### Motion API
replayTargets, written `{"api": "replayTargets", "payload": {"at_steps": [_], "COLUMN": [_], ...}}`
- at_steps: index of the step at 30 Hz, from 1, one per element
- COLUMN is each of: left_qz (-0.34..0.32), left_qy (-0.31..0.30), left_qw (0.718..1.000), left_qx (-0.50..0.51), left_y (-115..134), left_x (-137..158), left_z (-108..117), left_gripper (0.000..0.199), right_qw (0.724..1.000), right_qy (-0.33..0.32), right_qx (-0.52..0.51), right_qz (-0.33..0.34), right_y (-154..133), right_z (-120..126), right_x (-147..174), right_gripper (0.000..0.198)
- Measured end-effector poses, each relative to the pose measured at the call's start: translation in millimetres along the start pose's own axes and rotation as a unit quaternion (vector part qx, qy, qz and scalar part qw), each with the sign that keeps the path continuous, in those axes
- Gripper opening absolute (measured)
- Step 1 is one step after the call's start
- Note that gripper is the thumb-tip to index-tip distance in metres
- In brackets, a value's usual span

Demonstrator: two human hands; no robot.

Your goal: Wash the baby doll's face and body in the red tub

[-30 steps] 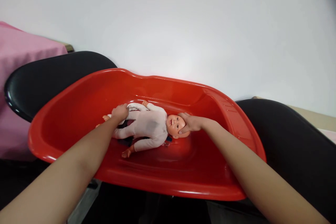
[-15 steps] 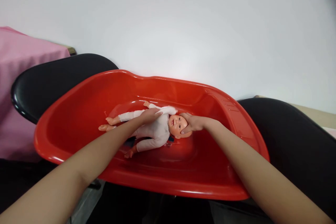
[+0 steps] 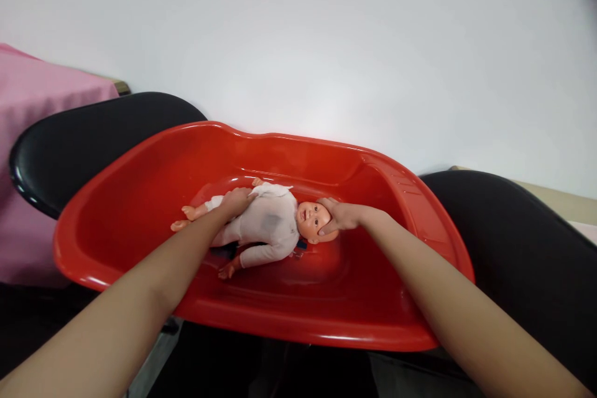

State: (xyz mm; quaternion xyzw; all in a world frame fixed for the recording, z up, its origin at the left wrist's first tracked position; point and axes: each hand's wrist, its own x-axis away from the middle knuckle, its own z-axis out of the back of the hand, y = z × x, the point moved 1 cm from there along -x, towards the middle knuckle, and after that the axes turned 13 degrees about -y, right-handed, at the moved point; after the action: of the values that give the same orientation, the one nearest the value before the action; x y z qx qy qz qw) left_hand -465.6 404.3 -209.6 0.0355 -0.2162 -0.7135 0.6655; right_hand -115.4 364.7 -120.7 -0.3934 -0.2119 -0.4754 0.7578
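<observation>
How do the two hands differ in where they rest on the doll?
The left hand lies on the doll at its hip and white suit; the right hand cups the bare head. The left arm crosses the legs; the right comes from the head end. Both are inside the red tub.

Bright, even light fills the room, soft on the white wall (image 3: 326, 43). Glossy highlights streak the red tub (image 3: 261, 323) along its rim (and the black chair (image 3: 28, 189) edge too). Shadows are faint. Straight lines bow at the edges; the top right corner darkens.
</observation>
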Motion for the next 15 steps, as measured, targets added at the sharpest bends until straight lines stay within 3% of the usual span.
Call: {"api": "replayTargets", "payload": {"at_steps": [2, 6, 15], "left_qz": [0.005, 0.088, 0.137], "left_qy": [-0.014, 0.0, 0.071], "left_qw": [1.0, 0.995, 0.988], "left_qx": [-0.026, -0.047, -0.003], "left_y": [-17, -45, -48], "left_x": [1, 6, 17], "left_z": [6, 11, 11], "left_gripper": [0.051, 0.055, 0.055], "right_qw": [1.0, 1.0, 1.0], "right_qy": [-0.003, 0.002, -0.003], "right_qx": [-0.001, 0.006, -0.002], "right_qz": [-0.002, -0.001, 0.002], "right_y": [-3, -4, 4], "right_z": [1, 1, 1], "right_x": [2, 3, -1], "right_gripper": [0.097, 0.099, 0.099]}}
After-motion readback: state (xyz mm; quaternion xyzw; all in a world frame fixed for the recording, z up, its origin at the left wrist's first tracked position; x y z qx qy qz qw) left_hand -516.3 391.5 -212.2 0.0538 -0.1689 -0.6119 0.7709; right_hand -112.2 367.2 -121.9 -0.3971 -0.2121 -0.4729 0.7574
